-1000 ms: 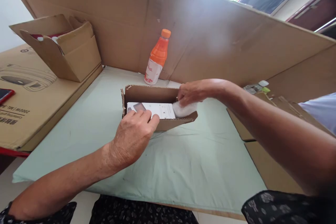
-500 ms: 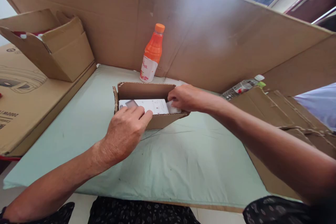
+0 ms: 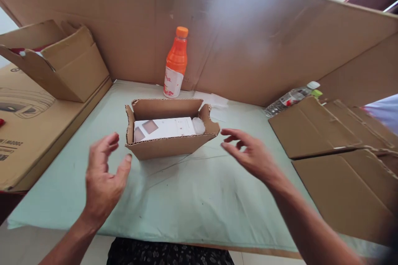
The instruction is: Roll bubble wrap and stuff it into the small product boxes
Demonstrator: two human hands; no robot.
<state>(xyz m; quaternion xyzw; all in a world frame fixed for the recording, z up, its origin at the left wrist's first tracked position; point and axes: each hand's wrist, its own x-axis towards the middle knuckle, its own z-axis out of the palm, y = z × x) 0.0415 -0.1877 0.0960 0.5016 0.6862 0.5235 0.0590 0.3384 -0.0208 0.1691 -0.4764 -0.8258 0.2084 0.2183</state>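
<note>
An open cardboard box [image 3: 171,148] stands on the cloth-covered table, its top edges rough-cut. Inside lies a white printed carton [image 3: 169,127] with brownish squares on its left part. A crumpled whitish wad [image 3: 198,126] fills the right end beside the carton. My left hand [image 3: 107,174] is off the box's left end, thumb and fingers spread, with nothing in it. To the right of the box hovers my right hand [image 3: 245,149], empty, its fingers apart and close to the box's right corner without gripping it.
An orange-capped bottle [image 3: 175,63] stands behind the box. A clear plastic bottle [image 3: 290,100] leans by cardboard boxes [image 3: 323,132] at right. Another open carton [image 3: 76,64] sits on a large printed box [image 3: 27,132] at left. A tall cardboard panel [image 3: 248,41] closes off the back.
Both hands have come out of the box and drawn apart, the left one to the left, the right one lower and rightward. The carton and the wad stay inside the box.
</note>
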